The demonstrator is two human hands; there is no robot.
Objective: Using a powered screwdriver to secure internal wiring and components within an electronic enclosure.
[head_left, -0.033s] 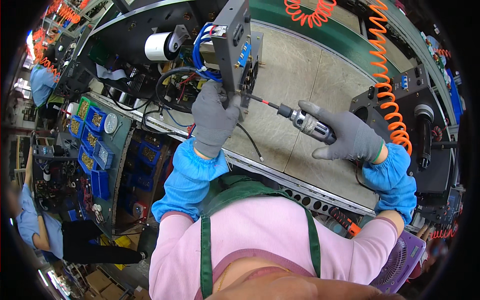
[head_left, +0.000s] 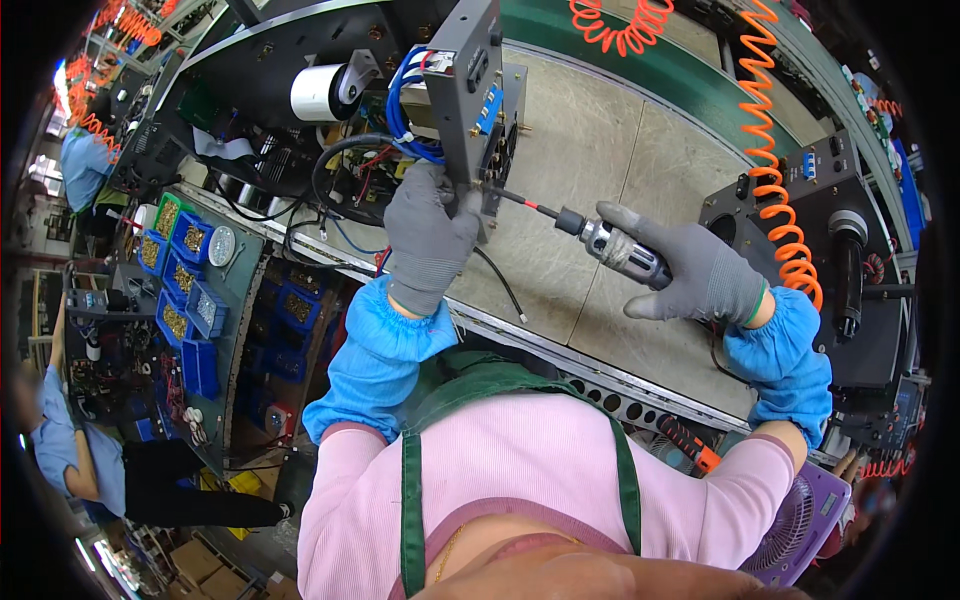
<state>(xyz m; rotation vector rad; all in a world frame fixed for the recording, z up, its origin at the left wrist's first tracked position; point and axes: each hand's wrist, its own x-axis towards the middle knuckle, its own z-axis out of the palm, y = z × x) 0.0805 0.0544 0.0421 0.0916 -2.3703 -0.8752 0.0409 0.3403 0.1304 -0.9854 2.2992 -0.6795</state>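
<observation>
In the head view, the only one, I see no clear change in the hands, the tool or the panel from the picture just before. That suggests the driving at the panel is at the same point, with the tool kept lined up.

The right hand (head_left: 705,270) has the rear of a powered screwdriver (head_left: 630,252) against its palm. Its grip looks loose: one gloved finger lies out above the tool's body, another digit lies below, and the rest are hidden. Ahead of these fingers, to their left, the bit (head_left: 512,198) reaches the lower part of an upright grey panel (head_left: 462,100). Whether it sits in a screw is too small to tell.

The left hand (head_left: 432,225) is at the panel's lower edge, its thumb just beside the bit's tip; I cannot tell whether its fingers pinch anything. Above these fingers run blue wires (head_left: 393,110), with a white cylinder (head_left: 316,93) farther up and to the left. A black cable (head_left: 500,284) lies to their right, below the bit, on the counter (head_left: 655,160). An orange coiled hose (head_left: 768,175) hangs above and to the right of the right hand's fingers.
</observation>
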